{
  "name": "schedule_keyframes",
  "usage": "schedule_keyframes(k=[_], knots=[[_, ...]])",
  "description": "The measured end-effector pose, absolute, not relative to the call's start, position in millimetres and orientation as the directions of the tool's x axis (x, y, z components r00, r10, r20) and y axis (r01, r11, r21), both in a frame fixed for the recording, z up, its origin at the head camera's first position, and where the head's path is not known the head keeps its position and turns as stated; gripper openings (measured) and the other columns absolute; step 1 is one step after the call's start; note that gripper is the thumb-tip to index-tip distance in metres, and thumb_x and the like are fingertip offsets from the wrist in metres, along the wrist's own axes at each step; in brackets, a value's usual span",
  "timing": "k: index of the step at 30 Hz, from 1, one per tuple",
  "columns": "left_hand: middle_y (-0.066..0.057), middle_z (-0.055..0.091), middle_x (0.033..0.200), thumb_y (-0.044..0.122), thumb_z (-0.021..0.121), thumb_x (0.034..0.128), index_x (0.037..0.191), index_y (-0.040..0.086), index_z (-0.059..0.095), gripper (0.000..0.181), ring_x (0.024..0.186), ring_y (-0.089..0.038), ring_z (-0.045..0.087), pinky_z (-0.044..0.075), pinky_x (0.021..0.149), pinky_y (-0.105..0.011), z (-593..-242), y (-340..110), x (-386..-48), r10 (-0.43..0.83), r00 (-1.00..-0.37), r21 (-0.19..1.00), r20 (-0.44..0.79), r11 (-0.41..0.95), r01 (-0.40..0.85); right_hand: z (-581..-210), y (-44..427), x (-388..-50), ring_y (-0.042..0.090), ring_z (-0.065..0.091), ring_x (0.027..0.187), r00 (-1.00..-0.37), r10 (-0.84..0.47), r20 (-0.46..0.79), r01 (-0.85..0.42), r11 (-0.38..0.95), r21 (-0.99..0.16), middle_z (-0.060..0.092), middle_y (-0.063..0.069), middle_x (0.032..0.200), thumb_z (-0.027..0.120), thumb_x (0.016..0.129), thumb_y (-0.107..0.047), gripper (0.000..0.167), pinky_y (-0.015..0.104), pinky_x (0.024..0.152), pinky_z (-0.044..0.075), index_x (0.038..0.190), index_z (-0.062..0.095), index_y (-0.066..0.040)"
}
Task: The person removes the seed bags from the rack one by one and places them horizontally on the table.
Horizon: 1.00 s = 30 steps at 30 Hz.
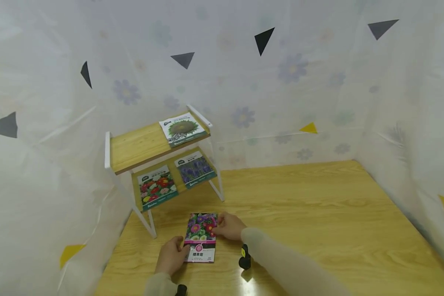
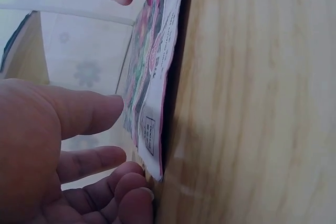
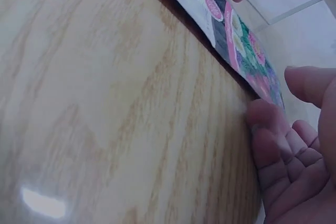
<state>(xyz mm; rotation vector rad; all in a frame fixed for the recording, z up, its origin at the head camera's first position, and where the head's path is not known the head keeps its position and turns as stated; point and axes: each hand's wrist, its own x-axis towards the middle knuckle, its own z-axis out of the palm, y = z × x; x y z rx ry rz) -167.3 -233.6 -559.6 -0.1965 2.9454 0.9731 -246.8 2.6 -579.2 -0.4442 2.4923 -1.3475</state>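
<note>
A seed packet (image 1: 200,237) with colourful flowers, a pink band and a white lower part lies flat on the wooden table. My left hand (image 1: 171,255) is at its lower left edge; in the left wrist view the thumb (image 2: 100,111) hovers close over the packet, with the other fingers bent by its edge. At the upper right edge is my right hand (image 1: 230,226). The right wrist view has its fingertips (image 3: 265,124) against or very near that edge and the thumb raised above. Neither hand visibly pinches the packet.
A two-tier rack (image 1: 137,146) with white sides stands behind to the left. Its top shelf bears a sunflower packet (image 1: 183,128); below lie a red-flower packet (image 1: 157,188) and a purple-flower packet (image 1: 195,169). A patterned sheet (image 1: 244,90) encloses the table (image 1: 299,205).
</note>
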Motion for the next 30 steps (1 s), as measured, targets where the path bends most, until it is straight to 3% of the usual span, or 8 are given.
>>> schedule_keyframes(k=[6, 10, 13, 21, 30], knots=[[-0.002, 0.053, 0.075, 0.022, 0.069, 0.0889, 0.122, -0.005, 0.059, 0.044, 0.066, -0.015, 0.047, 0.039, 0.057, -0.030, -551.6, -238.5, -156.5, -0.099, -0.994, 0.589, -0.035, 0.801, -0.101, -564.4, 10.6, -243.6, 0.015, 0.062, 0.070, -0.896, -0.438, -0.078, -0.128, 0.421, -0.898, 0.062, 0.001, 0.082, 0.070, 0.089, -0.028, 0.036, 0.031, 0.064, 0.050, 0.112, 0.055, -0.004], [-0.001, 0.054, 0.077, 0.021, 0.068, 0.0896, 0.124, -0.004, 0.059, 0.043, 0.065, -0.014, 0.047, 0.040, 0.057, -0.029, -540.4, -242.4, -151.5, -0.103, -0.995, 0.618, -0.012, 0.781, -0.088, -541.0, 19.5, -243.2, 0.031, 0.066, 0.075, -0.874, -0.485, -0.037, -0.135, 0.315, -0.939, 0.064, 0.013, 0.084, 0.066, 0.092, -0.020, 0.037, 0.039, 0.068, 0.055, 0.118, 0.052, 0.002], [-0.001, 0.053, 0.078, 0.019, 0.067, 0.0905, 0.125, -0.004, 0.059, 0.042, 0.062, -0.013, 0.046, 0.039, 0.056, -0.028, -527.5, -246.2, -148.8, -0.085, -0.996, 0.639, 0.032, 0.768, -0.045, -520.9, 27.4, -244.2, 0.038, 0.066, 0.082, -0.855, -0.518, 0.009, -0.153, 0.237, -0.959, 0.064, 0.017, 0.089, 0.064, 0.094, -0.018, 0.035, 0.044, 0.072, 0.056, 0.120, 0.050, 0.000], [-0.001, 0.054, 0.085, 0.021, 0.068, 0.0904, 0.126, 0.000, 0.059, 0.042, 0.069, -0.011, 0.048, 0.043, 0.061, -0.027, -494.7, -254.3, -143.6, -0.049, -0.987, 0.595, 0.153, 0.802, 0.052, -477.3, 51.7, -240.9, 0.028, 0.064, 0.081, -0.851, -0.516, 0.092, -0.272, 0.284, -0.919, 0.064, 0.004, 0.089, 0.060, 0.097, -0.024, 0.029, 0.035, 0.063, 0.052, 0.121, 0.051, -0.012], [-0.001, 0.057, 0.083, 0.019, 0.069, 0.0901, 0.121, -0.001, 0.061, 0.038, 0.066, -0.011, 0.048, 0.043, 0.058, -0.025, -459.6, -262.4, -145.7, 0.019, -0.962, 0.560, 0.274, 0.809, 0.175, -437.9, 73.0, -237.5, 0.022, 0.063, 0.082, -0.861, -0.482, 0.163, -0.326, 0.276, -0.904, 0.063, 0.006, 0.094, 0.059, 0.097, -0.021, 0.030, 0.035, 0.072, 0.054, 0.123, 0.050, -0.010]])
